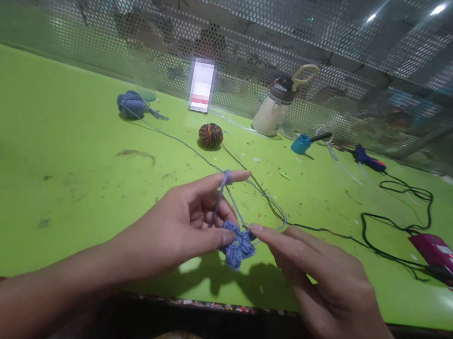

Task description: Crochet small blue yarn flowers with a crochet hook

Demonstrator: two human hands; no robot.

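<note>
My left hand (187,221) pinches a small blue-purple crocheted flower (237,246) between thumb and fingers. Blue yarn (218,200) loops around its raised index finger and runs down to the flower. My right hand (322,272) is closed at the flower's right side, fingertips pressed together near the top petal. A small dark bit shows at those fingertips, but what they hold is mostly hidden. From the blue yarn ball (131,104) at the back left, a strand trails across the table to my hands.
On the green table (57,164) stand a multicoloured yarn ball (210,135), a lit phone (201,87), a pale bottle (271,110) and a blue pot (301,144). A glue gun (369,159), black cord (372,231) and magenta device (446,258) lie right. Perforated panel (241,27) behind.
</note>
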